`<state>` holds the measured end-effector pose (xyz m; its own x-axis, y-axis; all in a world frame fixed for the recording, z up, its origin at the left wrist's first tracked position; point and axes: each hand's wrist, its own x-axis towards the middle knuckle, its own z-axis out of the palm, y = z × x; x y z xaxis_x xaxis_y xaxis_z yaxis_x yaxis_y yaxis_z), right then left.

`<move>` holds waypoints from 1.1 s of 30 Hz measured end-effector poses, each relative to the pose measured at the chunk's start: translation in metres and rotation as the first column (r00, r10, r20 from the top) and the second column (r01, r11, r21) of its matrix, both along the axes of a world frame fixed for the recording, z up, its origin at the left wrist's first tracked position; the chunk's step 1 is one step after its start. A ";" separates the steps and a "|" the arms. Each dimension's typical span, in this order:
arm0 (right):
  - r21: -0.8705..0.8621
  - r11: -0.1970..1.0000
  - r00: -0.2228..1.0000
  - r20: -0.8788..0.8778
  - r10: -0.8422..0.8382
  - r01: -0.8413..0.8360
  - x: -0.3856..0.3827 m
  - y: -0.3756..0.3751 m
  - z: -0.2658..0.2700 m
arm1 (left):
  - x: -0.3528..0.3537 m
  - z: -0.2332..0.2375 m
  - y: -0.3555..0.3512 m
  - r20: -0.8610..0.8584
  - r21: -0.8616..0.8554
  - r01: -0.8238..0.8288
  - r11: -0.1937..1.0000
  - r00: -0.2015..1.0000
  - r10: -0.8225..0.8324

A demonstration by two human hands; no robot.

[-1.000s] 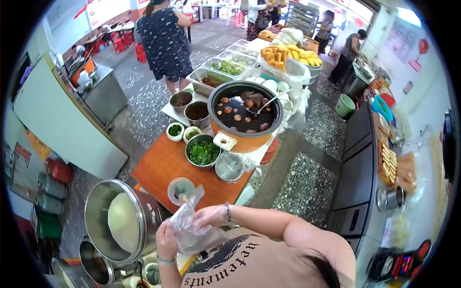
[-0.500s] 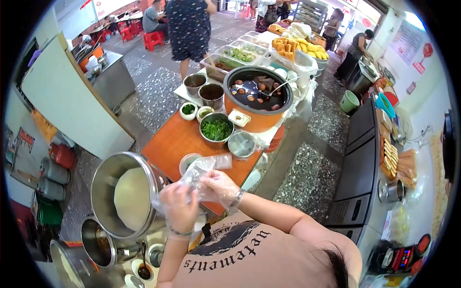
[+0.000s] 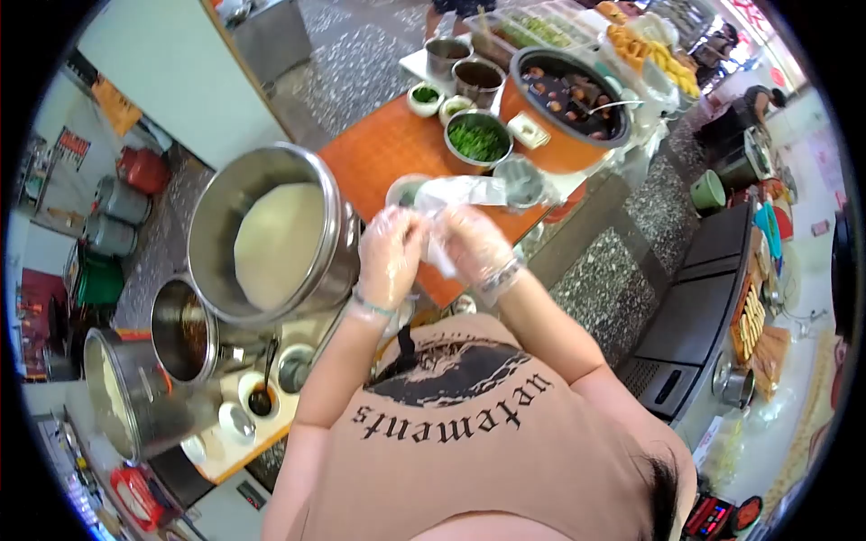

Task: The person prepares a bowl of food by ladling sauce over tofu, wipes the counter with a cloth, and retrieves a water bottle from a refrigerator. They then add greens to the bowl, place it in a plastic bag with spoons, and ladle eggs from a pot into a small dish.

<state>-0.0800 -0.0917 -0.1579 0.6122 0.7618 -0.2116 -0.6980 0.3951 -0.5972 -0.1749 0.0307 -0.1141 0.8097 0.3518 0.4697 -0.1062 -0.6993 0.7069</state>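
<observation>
Both of my hands wear clear plastic gloves and meet over the near edge of the orange table (image 3: 361, 153). My right hand (image 3: 476, 245) is closed on a thin clear plastic bag (image 3: 462, 191), which hangs below the fingers and spreads out beyond them. Fingers pinched, my left hand (image 3: 388, 257) grips the bag's left side. Just past the bag stand a clear-rimmed bowl (image 3: 406, 187), partly covered, and a clear plastic container (image 3: 520, 180). A steel bowl of chopped greens (image 3: 478, 140) is a little farther off.
Left of my hands stands a big steel pot (image 3: 329, 243) with pale contents. Smaller pots and a dark ladle (image 3: 269, 361) sit nearer. An orange cooker (image 3: 550, 153) holds eggs in dark broth. Sauce pots (image 3: 478, 81) stand behind, and a person (image 3: 749, 113) works at far right.
My view has tilted down and turned, so the table sits higher. My left hand has gone from blurred and loose to pinched beside my right; the bag is more bunched.
</observation>
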 end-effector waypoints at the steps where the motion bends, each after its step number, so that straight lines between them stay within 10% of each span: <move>1: 0.128 0.991 0.994 0.104 0.032 -0.046 0.008 -0.005 -0.007 | -0.001 -0.014 0.007 0.031 -0.115 -0.037 0.993 0.999 0.041; 5: 0.223 0.969 0.982 -0.181 -0.062 0.102 0.022 -0.030 0.029 | -0.013 -0.041 0.035 -0.043 -0.182 -0.362 0.914 0.932 0.360; 7: 0.032 0.951 0.940 -0.163 -0.300 0.309 0.032 -0.037 0.042 | -0.028 -0.063 0.044 -0.359 -0.305 -0.396 0.866 0.890 0.280; 10: -0.253 0.952 0.957 0.270 -0.102 0.173 0.042 -0.042 0.011 | -0.038 -0.052 0.009 -0.098 0.099 -0.190 0.977 0.975 0.199; 12: -0.432 0.901 0.846 0.489 0.212 0.024 0.008 -0.026 0.037 | -0.024 -0.026 -0.015 -0.041 0.238 -0.022 0.971 0.999 0.033; 13: -0.512 0.849 0.631 0.617 0.470 -0.132 0.007 -0.024 0.027 | -0.016 -0.027 -0.019 -0.055 0.263 0.063 0.963 0.997 -0.050; 15: -0.622 0.775 0.009 0.781 0.625 0.114 -0.001 -0.017 0.059 | -0.005 -0.040 -0.013 -0.383 -0.001 0.067 0.998 0.922 -0.063; 19: -0.792 0.411 0.319 0.573 0.755 0.451 0.077 -0.036 0.013 | -0.019 -0.033 0.001 -0.349 -0.088 -0.188 0.978 0.926 0.147; 22: -0.616 0.536 -0.039 0.635 0.771 0.577 0.133 -0.059 -0.032 | -0.021 -0.024 0.002 -0.306 -0.300 -0.143 0.943 0.951 0.046; 23: -0.751 0.538 0.287 0.650 0.704 0.382 0.135 -0.063 -0.033 | -0.023 -0.023 -0.002 -0.309 -0.304 -0.163 0.938 0.949 0.065; 24: -0.813 0.563 0.593 0.530 0.606 0.152 0.134 -0.069 -0.034 | -0.028 -0.021 -0.011 -0.121 -0.873 -0.102 0.477 0.993 -0.010; 25: -0.817 0.560 0.591 0.524 0.614 0.142 0.132 -0.072 -0.035 | -0.028 -0.020 -0.016 0.081 -0.971 0.094 -0.221 0.995 0.066; 27: -0.666 0.741 0.978 0.090 0.187 -0.081 0.124 -0.073 -0.026 | -0.032 -0.021 -0.009 0.176 -0.954 0.179 -0.242 0.984 0.031; 29: -0.219 0.964 0.981 -0.160 0.113 -0.147 0.131 -0.082 -0.055 | -0.033 -0.023 -0.007 0.373 -0.892 0.346 -0.292 0.927 -0.042; 31: -0.212 0.976 0.927 -0.372 -0.040 -0.043 0.129 -0.067 -0.042 | -0.025 -0.027 0.003 0.332 -0.936 0.301 -0.180 0.926 -0.178; 33: 0.021 0.991 0.837 -0.533 0.122 -0.131 0.161 -0.064 -0.092 | -0.008 -0.011 -0.014 0.127 -0.959 0.164 0.233 0.978 -0.167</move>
